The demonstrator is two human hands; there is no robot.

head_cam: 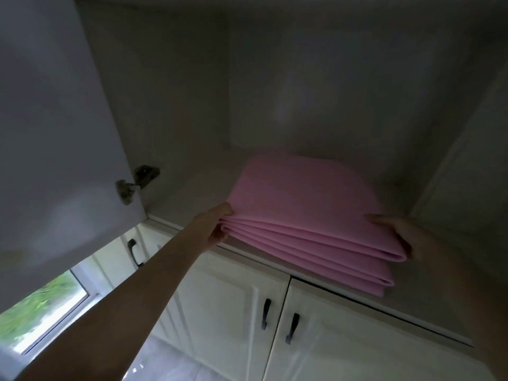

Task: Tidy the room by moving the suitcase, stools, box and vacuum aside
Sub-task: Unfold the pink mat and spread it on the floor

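Both hands are on the same thing, a folded pink sheet (302,215) of something thick, maybe a foam mat or a blanket, can't really tell which. It's folded into several layers and lies on the floor of an upper cabinet shelf (192,193), with its front edge hanging out a bit past the shelf lip toward 5 o'clock.

Left hand (220,224) comes in from 7 o'clock on a long bare arm and grips the stack's left front corner, thumb on top and fingers curled under the layers. Right hand (398,232) is over at 3 o'clock, gripping the right side of the stack, thumb lying on top of the pink surface and the rest of the fingers tucked behind the folded edge, so I only see part of it.

Cabinet door (55,133) is swung open and fills the whole 9 to 11 o'clock area, with a metal hinge (137,180) just left of center. Inside of the cabinet is grey and pretty dim.

Below the shelf, at 6 o'clock, there are white lower cabinet doors (233,312) with dark handles (266,314). Down at 8 o'clock a window (41,306) shows blurry green outside.

Suitcase, stools, box and vacuum: none of them are in this view.
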